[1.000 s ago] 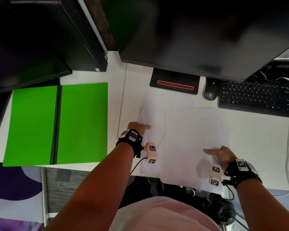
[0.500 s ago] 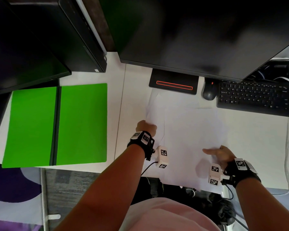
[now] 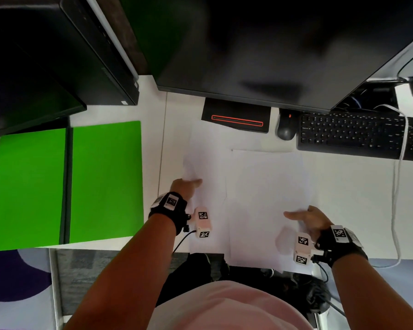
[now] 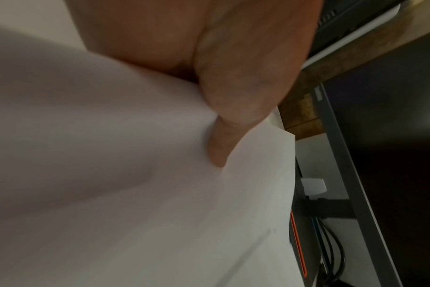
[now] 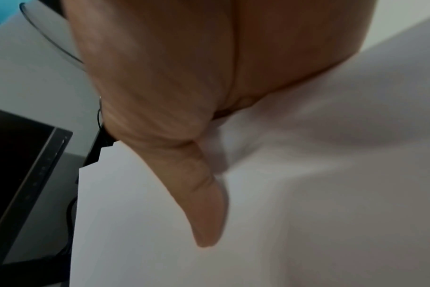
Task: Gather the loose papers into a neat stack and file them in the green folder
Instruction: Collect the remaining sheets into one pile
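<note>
Several loose white papers [image 3: 260,198] lie overlapped on the white desk [image 3: 355,198], their near ends hanging over the front edge. My left hand [image 3: 188,185] holds the left sheet at its left edge, thumb [image 4: 221,147] on top of the paper [image 4: 135,194] and fingers hidden beneath. My right hand [image 3: 303,216] holds the pile's right edge the same way, with its thumb [image 5: 204,203] pressing the buckled sheet [image 5: 307,194]. The green folder [image 3: 105,184] lies open and flat at the left, apart from the papers.
A black monitor [image 3: 272,44] hangs over the back of the desk, its base [image 3: 236,117] touching the papers' far end. A mouse [image 3: 286,129], a keyboard [image 3: 358,134] and a white cable [image 3: 398,186] lie at the right. A black computer case [image 3: 57,55] stands behind the folder.
My left hand slid right along the left sheet, then came back left, thumb now over its edge. The right hand has stayed on the right edge.
</note>
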